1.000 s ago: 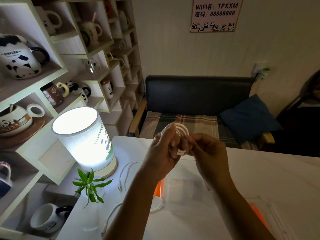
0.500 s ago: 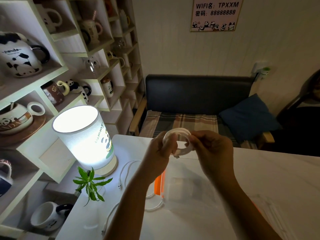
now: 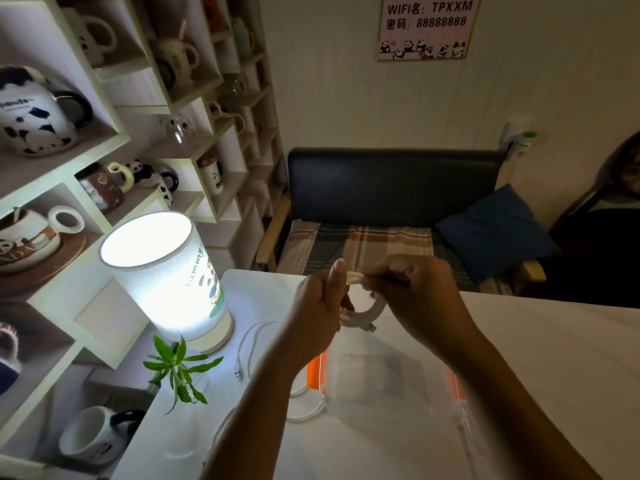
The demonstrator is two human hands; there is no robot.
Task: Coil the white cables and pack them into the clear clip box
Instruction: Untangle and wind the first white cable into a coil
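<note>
1. White cable coil (image 3: 363,311) held above the desk (image 3: 554,341); left hand (image 3: 320,303) grips one side, right hand (image 3: 412,292) pinches the top strand. Judged nearly wound, not yet packed.
2. Clear clip box (image 3: 388,379) sits open just below the hands; contents unclear.
3. Loose cables (image 3: 254,341) lie uncoiled beside the box, so more remains.
4. Lit lamp (image 3: 166,271) and small plant (image 3: 176,367) crowd the desk's left edge near those cables.

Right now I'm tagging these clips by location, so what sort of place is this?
Probably a small panda-themed café or shop. A WiFi sign for guests hangs on the wall, open shelves display panda mugs, and a padded bench faces the white table.
</note>
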